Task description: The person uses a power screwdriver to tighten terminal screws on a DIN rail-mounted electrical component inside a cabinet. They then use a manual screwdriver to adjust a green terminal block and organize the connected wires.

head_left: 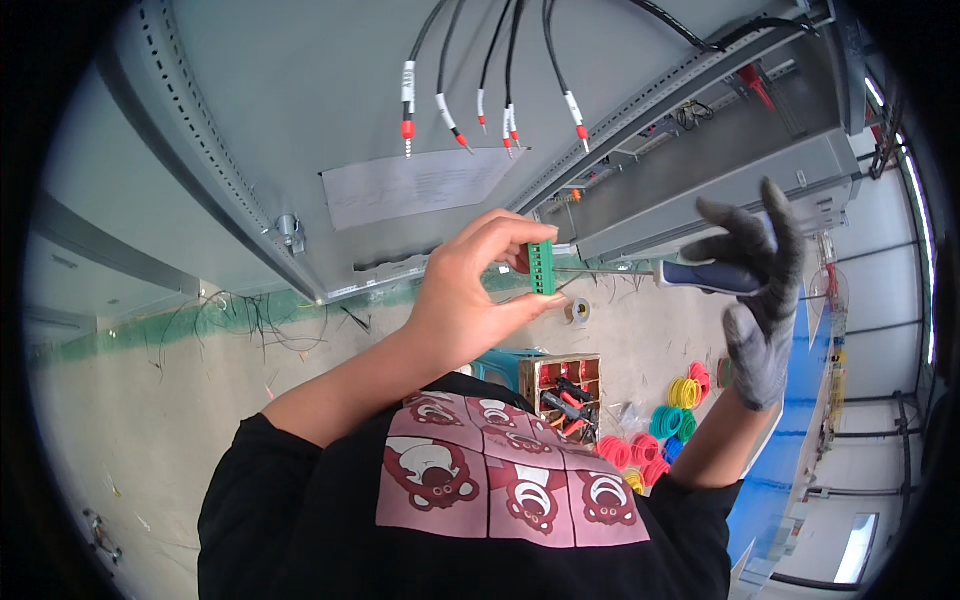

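My bare left hand (455, 295) pinches a small green terminal block (541, 268) between thumb and fingers, its row of openings in sight. From the right, the thin shaft of a screwdriver (708, 278) reaches the block's side; whether the tip sits in a screw cannot be made out. The screwdriver's dark blue handle lies in my right hand (765, 300), which wears a grey glove and has several fingers spread around the handle's end. Above both hands hang several black wires (441, 100) with white marker sleeves and red ferrules, apart from the block.
A grey metal cabinet (300, 90) surrounds the work, with a printed sheet (420, 190) lying inside. Behind me are a compartmented tool box (528, 385), a blue stool (495, 368), coloured wire coils (665, 422) and a tape roll (578, 312) on the floor. Loose wires (262, 320) lie to the left.
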`<state>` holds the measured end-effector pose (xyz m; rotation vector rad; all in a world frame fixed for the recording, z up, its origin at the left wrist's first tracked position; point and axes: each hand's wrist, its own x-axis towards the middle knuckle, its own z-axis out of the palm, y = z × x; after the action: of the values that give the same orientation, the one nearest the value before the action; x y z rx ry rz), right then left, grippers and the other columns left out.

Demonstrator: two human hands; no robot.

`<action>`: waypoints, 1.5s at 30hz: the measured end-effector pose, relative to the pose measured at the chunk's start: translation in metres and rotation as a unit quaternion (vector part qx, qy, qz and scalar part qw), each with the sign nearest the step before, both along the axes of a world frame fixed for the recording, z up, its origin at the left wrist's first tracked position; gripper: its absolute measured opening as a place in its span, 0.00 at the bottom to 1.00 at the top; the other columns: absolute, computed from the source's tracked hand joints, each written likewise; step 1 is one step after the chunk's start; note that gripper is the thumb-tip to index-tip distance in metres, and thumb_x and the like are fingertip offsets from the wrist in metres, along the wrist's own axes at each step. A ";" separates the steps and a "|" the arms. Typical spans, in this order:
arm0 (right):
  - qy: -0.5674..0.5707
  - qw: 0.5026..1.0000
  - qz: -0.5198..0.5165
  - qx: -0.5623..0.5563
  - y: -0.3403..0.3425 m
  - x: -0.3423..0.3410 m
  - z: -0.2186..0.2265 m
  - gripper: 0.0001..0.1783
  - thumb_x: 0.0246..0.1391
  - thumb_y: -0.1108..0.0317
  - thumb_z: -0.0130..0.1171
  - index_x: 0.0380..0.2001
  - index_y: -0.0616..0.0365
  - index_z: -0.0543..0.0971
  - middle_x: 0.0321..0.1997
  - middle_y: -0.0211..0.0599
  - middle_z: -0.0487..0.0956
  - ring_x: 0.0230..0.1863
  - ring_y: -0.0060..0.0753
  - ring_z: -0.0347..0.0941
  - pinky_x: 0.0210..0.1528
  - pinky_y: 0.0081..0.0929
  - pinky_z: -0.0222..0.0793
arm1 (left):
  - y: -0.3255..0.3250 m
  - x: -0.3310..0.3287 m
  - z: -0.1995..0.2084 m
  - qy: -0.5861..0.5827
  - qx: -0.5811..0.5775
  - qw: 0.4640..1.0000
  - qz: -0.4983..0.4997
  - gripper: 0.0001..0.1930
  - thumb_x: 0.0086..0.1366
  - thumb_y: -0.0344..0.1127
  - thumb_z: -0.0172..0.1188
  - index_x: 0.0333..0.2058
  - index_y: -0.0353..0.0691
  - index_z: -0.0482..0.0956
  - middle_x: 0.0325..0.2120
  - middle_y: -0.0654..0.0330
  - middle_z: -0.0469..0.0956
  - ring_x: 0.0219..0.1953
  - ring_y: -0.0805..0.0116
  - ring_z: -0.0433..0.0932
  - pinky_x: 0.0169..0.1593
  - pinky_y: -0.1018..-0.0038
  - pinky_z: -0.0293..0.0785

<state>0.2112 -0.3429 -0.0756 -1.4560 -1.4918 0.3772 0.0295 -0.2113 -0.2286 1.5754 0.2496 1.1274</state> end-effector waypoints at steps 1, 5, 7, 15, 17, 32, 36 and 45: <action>-0.024 0.999 -0.025 0.006 -0.002 0.003 -0.003 0.41 0.50 0.54 0.72 0.63 0.62 0.67 0.49 0.45 0.78 0.42 0.27 0.77 0.45 0.25 0.74 | 0.001 -0.002 -0.002 0.006 -0.001 1.000 -0.010 0.28 0.49 0.21 0.74 0.50 0.35 0.76 0.46 0.56 0.77 0.45 0.70 0.78 0.49 0.73 0.75; -0.019 0.997 -0.065 -0.035 -0.013 -0.002 0.002 0.14 0.55 0.70 0.67 0.43 0.65 0.81 0.31 0.34 0.83 0.27 0.18 0.76 0.32 0.18 0.73 | -0.002 -0.001 -0.003 -0.038 -0.060 0.996 -0.044 0.28 0.49 0.23 0.75 0.50 0.35 0.75 0.46 0.57 0.78 0.44 0.72 0.79 0.49 0.74 0.75; -0.018 0.996 -0.079 -0.039 -0.017 -0.006 0.005 0.12 0.55 0.71 0.67 0.41 0.65 0.81 0.31 0.34 0.83 0.27 0.17 0.76 0.32 0.17 0.72 | -0.001 0.000 -0.002 -0.059 -0.078 0.992 -0.076 0.28 0.50 0.21 0.74 0.51 0.35 0.74 0.48 0.57 0.78 0.45 0.72 0.79 0.51 0.73 0.75; -0.043 0.994 -0.095 -0.022 -0.024 -0.016 0.009 0.10 0.53 0.72 0.69 0.37 0.65 0.82 0.32 0.35 0.84 0.30 0.18 0.78 0.35 0.19 0.74 | -0.002 -0.001 -0.003 -0.095 -0.104 0.983 -0.119 0.30 0.50 0.17 0.72 0.52 0.36 0.71 0.52 0.52 0.76 0.48 0.68 0.78 0.54 0.71 0.74; -0.031 0.994 -0.100 -0.023 -0.025 -0.017 0.008 0.09 0.53 0.72 0.69 0.37 0.65 0.82 0.31 0.35 0.84 0.30 0.19 0.78 0.36 0.20 0.75 | -0.002 0.000 -0.005 -0.097 -0.099 0.983 -0.117 0.30 0.50 0.17 0.71 0.52 0.36 0.71 0.52 0.52 0.76 0.49 0.68 0.78 0.54 0.71 0.74; -0.099 0.976 -0.156 -0.117 -0.021 -0.027 0.014 0.11 0.57 0.66 0.66 0.35 0.64 0.82 0.24 0.28 0.78 0.23 0.16 0.70 0.28 0.17 0.65 | 0.002 0.000 -0.006 -0.025 0.131 0.988 0.079 0.27 0.45 0.24 0.76 0.47 0.37 0.78 0.42 0.55 0.80 0.37 0.68 0.79 0.40 0.74 0.78; -0.134 0.987 -0.041 -0.080 -0.029 -0.002 0.012 0.16 0.53 0.72 0.66 0.45 0.63 0.77 0.40 0.39 0.81 0.41 0.25 0.76 0.43 0.25 0.72 | 0.003 -0.002 0.000 -0.005 0.099 0.994 0.048 0.27 0.46 0.24 0.76 0.47 0.37 0.78 0.42 0.55 0.80 0.38 0.68 0.79 0.41 0.74 0.77; -0.076 0.974 -0.155 -0.148 -0.028 0.009 0.010 0.42 0.58 0.43 0.62 0.65 0.63 0.66 0.29 0.30 0.79 0.25 0.15 0.68 0.31 0.16 0.64 | -0.002 -0.004 0.010 0.009 0.056 0.998 0.017 0.26 0.46 0.24 0.75 0.47 0.36 0.78 0.43 0.56 0.80 0.40 0.69 0.80 0.43 0.74 0.78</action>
<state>0.2199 -0.3709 -0.0652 -1.9618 -1.3356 0.3096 0.0253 -0.2131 -0.2182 1.6857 0.2294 1.1713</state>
